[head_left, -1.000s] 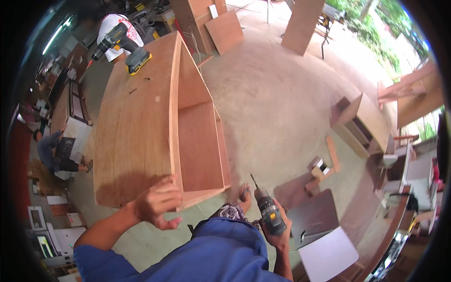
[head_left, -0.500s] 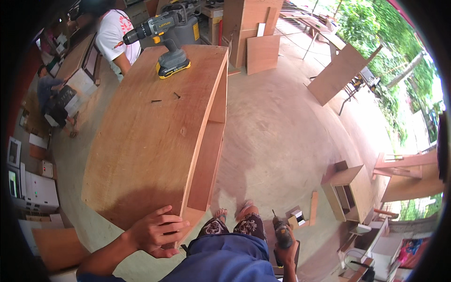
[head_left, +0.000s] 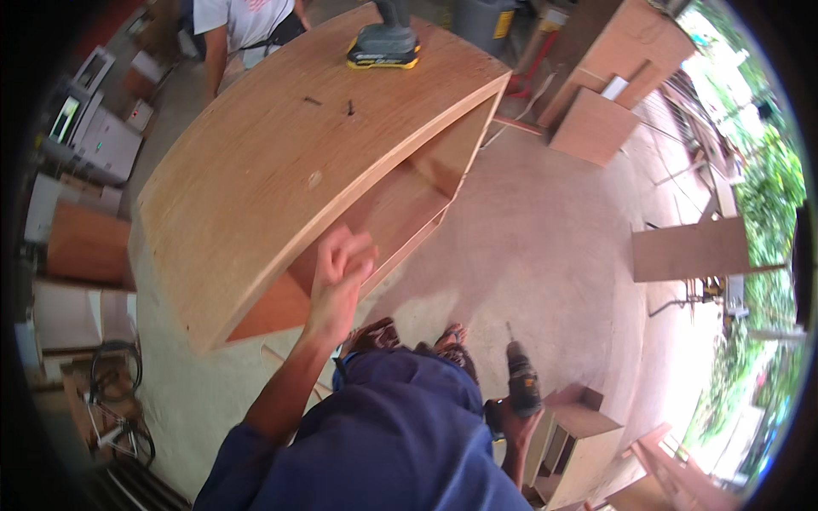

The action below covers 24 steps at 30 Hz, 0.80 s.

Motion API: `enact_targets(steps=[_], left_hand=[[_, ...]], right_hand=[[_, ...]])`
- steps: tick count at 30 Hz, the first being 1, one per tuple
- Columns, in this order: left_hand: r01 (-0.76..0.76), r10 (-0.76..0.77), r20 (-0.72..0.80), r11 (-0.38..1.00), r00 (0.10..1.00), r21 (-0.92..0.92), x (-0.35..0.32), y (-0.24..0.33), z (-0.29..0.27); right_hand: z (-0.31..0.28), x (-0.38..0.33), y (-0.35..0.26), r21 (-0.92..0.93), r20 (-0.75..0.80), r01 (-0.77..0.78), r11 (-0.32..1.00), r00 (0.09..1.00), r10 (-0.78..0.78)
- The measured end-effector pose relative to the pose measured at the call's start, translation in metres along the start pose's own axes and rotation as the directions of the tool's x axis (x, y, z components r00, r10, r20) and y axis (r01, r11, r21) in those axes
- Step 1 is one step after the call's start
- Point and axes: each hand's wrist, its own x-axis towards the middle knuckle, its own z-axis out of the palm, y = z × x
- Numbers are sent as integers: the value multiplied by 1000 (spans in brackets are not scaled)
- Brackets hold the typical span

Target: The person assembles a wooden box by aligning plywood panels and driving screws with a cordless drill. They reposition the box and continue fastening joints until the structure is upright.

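A: Start with the grip. What's in it?

B: The right hand (head_left: 518, 417) is wrapped around a drill (head_left: 522, 381), right of centre in the lower frame, its bit (head_left: 509, 330) pointing up the frame. Should those fingers loosen, I'd worry about it dropping toward the foot (head_left: 452, 335); an accidental trigger squeeze could set the bit spinning.

A: And the left hand (head_left: 339, 277)?

B: Near the centre, fingers curled, in front of the open side of a wooden cabinet (head_left: 247, 200). It's blurred, so I can't tell whether something small is pinched there, or whether it touches the edge. Swung carelessly, it could scrape its knuckles on that edge.

A: Where does the cabinet sit?

B: Across the upper left and centre, tilted in view.

A: Anything loose on it?

B: Two dark screws (head_left: 313, 101); a bump could roll them off. Beyond them a second drill (head_left: 383, 51) stands on its battery, cut by the top edge. A hard jolt might topple it, perhaps toward the person in the white shirt (head_left: 250, 19), upper left.
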Motion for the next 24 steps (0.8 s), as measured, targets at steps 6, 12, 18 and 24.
enact_targets(steps=[6,12,18,24], left_hand=[[-377,339,-173,754,925,-538,59,-21,6],[-595,500,-334,574,799,-563,87,-30,23],[-734,550,-493,573,674,-363,91,-39,32],[-782,594,-541,582,596,-224,97,-46,39]], right_hand=[[-75,107,-5,46,76,182,982,980,-185],[-110,206,-39,294,346,186,938,894,-286],[-100,294,-132,597,493,12,802,784,-378],[-84,363,-259,599,620,154,786,532,-577]])
